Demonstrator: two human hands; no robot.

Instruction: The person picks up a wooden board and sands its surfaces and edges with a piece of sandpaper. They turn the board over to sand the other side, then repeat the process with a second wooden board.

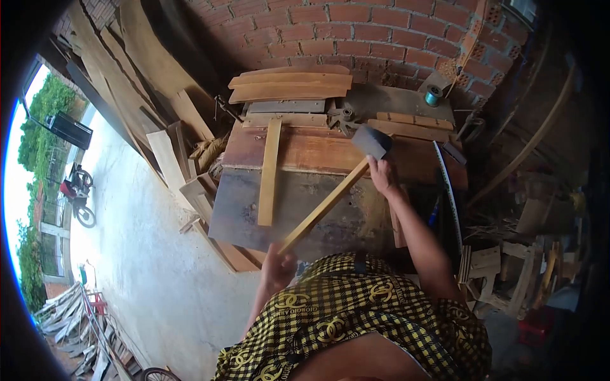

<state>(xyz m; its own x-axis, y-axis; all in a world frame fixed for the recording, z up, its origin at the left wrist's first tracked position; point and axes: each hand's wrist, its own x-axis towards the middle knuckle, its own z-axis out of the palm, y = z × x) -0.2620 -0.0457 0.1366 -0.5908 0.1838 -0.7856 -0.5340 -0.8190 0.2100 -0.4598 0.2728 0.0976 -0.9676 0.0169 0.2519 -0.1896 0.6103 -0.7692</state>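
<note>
A long, narrow wooden strip runs slantwise over the workbench, its near end in my closed left hand. My right hand is closed at the strip's far end, against a dark grey piece that looks like a sheet of sandpaper. I cannot tell whether the grey piece wraps around the wood. Left of the held strip, a second wooden strip lies across the bench top.
Stacked boards lie at the bench's back, near a toothed metal part and a wire spool. A long metal ruler lies on the right. Planks lean at left, and scrap wood is piled at right.
</note>
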